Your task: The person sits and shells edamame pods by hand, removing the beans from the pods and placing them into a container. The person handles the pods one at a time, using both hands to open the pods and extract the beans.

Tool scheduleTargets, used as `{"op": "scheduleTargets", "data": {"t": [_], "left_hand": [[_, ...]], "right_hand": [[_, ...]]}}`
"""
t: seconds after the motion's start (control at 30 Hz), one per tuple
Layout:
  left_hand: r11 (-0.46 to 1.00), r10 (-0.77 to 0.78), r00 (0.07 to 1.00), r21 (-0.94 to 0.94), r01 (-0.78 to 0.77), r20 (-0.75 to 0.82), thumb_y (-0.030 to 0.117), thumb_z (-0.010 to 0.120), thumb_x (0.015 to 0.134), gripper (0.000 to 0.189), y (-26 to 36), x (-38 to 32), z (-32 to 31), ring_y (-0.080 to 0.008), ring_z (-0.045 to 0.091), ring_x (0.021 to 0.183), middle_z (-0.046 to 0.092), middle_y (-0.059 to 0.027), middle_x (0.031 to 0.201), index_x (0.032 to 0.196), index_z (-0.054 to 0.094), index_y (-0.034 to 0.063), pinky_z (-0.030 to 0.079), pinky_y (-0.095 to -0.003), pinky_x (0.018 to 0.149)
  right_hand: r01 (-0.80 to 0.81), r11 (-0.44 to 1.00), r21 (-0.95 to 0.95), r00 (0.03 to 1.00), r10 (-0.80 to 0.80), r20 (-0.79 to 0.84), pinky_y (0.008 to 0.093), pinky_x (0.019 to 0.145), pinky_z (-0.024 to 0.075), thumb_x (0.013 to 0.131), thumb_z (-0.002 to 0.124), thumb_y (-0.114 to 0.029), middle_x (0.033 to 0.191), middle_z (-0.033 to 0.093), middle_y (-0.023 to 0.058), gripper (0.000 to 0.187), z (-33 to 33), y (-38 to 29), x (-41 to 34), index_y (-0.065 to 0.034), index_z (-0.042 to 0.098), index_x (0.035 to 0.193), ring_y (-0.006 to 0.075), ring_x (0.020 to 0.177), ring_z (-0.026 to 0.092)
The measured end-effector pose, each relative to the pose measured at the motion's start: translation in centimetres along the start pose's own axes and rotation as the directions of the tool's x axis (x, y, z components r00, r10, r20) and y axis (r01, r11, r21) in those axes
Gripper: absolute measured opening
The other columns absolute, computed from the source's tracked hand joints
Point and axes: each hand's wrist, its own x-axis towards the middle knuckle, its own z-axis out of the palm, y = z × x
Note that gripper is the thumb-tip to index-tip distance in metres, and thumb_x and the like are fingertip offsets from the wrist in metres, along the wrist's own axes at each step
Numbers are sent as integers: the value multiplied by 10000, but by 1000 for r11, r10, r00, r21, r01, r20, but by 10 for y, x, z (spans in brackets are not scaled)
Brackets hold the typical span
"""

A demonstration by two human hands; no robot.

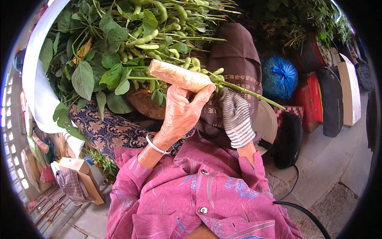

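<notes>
Bare, with a white bangle at the wrist, my left hand (183, 106) grips a thick, pale, cylindrical piece (179, 75) between thumb and fingers. What it is made of is unclear. A green soybean stalk (253, 94) with pods passes behind this piece and sticks out to the right. My right hand (234, 112), in a grey-and-white striped knit glove, is at the stalk just right of my left thumb. Its fingertips are blurred and partly hidden, so their hold is unclear. Beyond both hands lies a heap of soybean plants (146, 38) with plump pods and broad leaves.
Brown printed cloth (232, 56) covers my right leg; patterned fabric (110, 128) covers the left. At right are a blue plastic bag (280, 77), a round pale container (265, 122), a black case (288, 140) and a cable (307, 210). A cardboard box (85, 176) stands lower left.
</notes>
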Motion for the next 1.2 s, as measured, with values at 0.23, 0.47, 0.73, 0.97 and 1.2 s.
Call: {"op": "scheduleTargets", "data": {"t": [0.23, 0.47, 0.73, 0.97, 1.2], "left_hand": [[970, -93, 994, -221, 103, 57, 79, 675, 825, 112, 3, 2, -5, -87, 587, 689, 658, -32, 804, 900, 643, 2, 475, -227, 670], [1000, -18, 996, 17, 16, 92, 79, 654, 853, 127, -4, -5, -9, -58, 536, 753, 613, 16, 850, 957, 649, 7, 429, -198, 674], [999, -32, 995, -9, 33, 91, 95, 666, 845, 137, -2, -6, -8, -66, 556, 765, 641, 0, 840, 951, 655, 8, 437, -204, 698], [984, -49, 997, -170, 59, 63, 88, 667, 846, 84, -3, -5, -4, -71, 565, 769, 642, -4, 837, 883, 656, 13, 457, -231, 712], [967, -154, 984, -189, 169, 90, 94, 649, 861, 100, 2, -7, -2, -68, 552, 811, 628, -15, 904, 909, 661, 7, 429, -205, 739]], "right_hand": [[-474, 778, 412, 864, 320, 390, 259, 615, 483, 964, 450, -218, 809, 623, 55, 273, -22, 0, 3, -9, 611, 1035, 144, 674, 580], [-653, 606, 454, 731, 348, 587, 212, 524, 435, 943, 491, -254, 771, 618, 38, 297, -39, -15, 10, -3, 605, 1053, 94, 590, 546], [-627, 687, 367, 734, 364, 573, 189, 463, 384, 932, 511, -272, 720, 607, 30, 317, -39, -17, 4, 2, 600, 1064, 70, 547, 523], [-740, 602, 300, 574, 333, 748, 168, 409, 339, 922, 529, -288, 676, 597, 22, 338, -52, -16, -10, 7, 596, 1073, 49, 510, 503], [-549, 811, 202, 742, 361, 566, 277, 602, 509, 897, 527, -122, 944, 649, 96, 221, -31, -21, 0, -26, 608, 1079, 176, 758, 638]]}}
